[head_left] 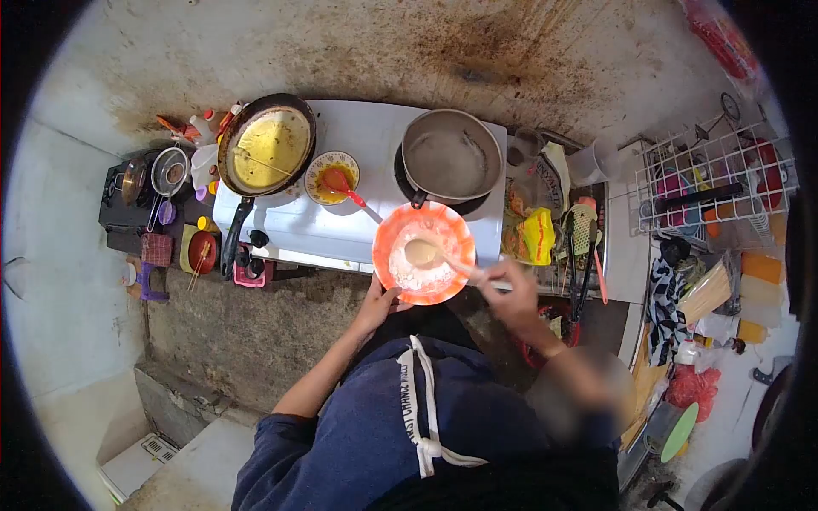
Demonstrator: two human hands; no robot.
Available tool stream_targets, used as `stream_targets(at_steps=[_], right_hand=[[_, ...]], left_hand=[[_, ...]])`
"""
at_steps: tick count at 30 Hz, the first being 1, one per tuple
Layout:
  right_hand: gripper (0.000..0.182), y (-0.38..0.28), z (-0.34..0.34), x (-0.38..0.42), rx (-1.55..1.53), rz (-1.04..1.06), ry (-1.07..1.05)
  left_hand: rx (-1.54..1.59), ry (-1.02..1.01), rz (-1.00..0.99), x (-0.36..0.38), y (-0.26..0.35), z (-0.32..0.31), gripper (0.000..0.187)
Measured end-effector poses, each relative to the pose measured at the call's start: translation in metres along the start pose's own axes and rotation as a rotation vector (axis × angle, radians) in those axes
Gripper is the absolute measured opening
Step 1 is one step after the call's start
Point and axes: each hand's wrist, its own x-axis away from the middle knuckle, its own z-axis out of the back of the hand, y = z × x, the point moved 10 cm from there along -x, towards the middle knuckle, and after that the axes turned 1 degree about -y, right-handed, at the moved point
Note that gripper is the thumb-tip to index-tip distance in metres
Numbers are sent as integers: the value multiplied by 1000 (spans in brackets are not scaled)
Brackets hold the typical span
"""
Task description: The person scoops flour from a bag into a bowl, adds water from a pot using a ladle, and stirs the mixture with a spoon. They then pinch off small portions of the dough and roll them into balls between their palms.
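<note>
My left hand (378,305) grips the lower left rim of an orange and white plate (385,240), its thumb over the edge. White flour-like powder (428,277) lies in the plate. A large pale spoon (421,253) rests with its head in the powder, and my right hand (511,298) is closed around its handle. Just beyond the plate sits a grey pot (452,145) with cloudy contents on the stove (341,230). Left of it, a patterned bowl (317,194) holds a yellowish mixture and a red spoon (337,179).
A frying pan (271,152) with yellow oil stands at the stove's left, its handle (234,238) jutting over the front edge. Tongs (585,264) and a yellow packet (538,236) lie right of the stove. A white wire rack (682,192) hangs farther right.
</note>
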Motion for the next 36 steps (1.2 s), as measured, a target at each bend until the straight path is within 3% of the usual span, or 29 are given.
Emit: stream_targets(at_steps=[1, 3, 6, 8, 10, 12, 15, 17, 18, 21, 23, 29, 30, 32, 36], right_hand=[[12, 7, -5, 12, -1, -2, 1], [11, -9, -32, 33, 176, 339, -124], [11, -16, -7, 28, 107, 381, -11], [11, -36, 27, 8, 322, 363, 149], [11, 1, 62, -17, 97, 71, 331], [8, 17, 73, -52, 75, 36, 375], [9, 35, 63, -104, 169, 69, 285], [13, 34, 21, -126, 532, 404, 41], [13, 36, 18, -134, 529, 412, 42], [18, 51, -3, -148, 707, 356, -120], [12, 53, 8, -146, 572, 250, -83], [17, 66, 26, -132, 300, -53, 8], [17, 74, 24, -133, 301, -55, 12], [21, 117, 14, -137, -43, -220, 15], [20, 133, 8, -141, -183, -313, 36]], left_hand=[[-2, 0, 2, 1, 0, 0, 60], [-2, 1, 24, 2, 1, -2, 60], [-1, -7, 22, -1, -2, 1, 60], [-10, -12, 11, 0, -1, 2, 60], [-15, -12, -4, 1, 0, 3, 59], [-23, -3, 13, 3, -2, 5, 59], [23, -20, -10, 4, -5, 7, 58], [38, -8, -9, 8, -5, 7, 58], [52, 3, 1, 10, -6, 9, 59], [4, 47, 6, 14, -5, 17, 59], [26, 79, -14, 14, -4, 22, 59], [45, 94, -60, 12, -3, 30, 62], [46, 96, -67, 13, -1, 30, 61], [42, 98, -55, 13, 3, 27, 60], [76, 102, -81, 8, 2, 25, 60]])
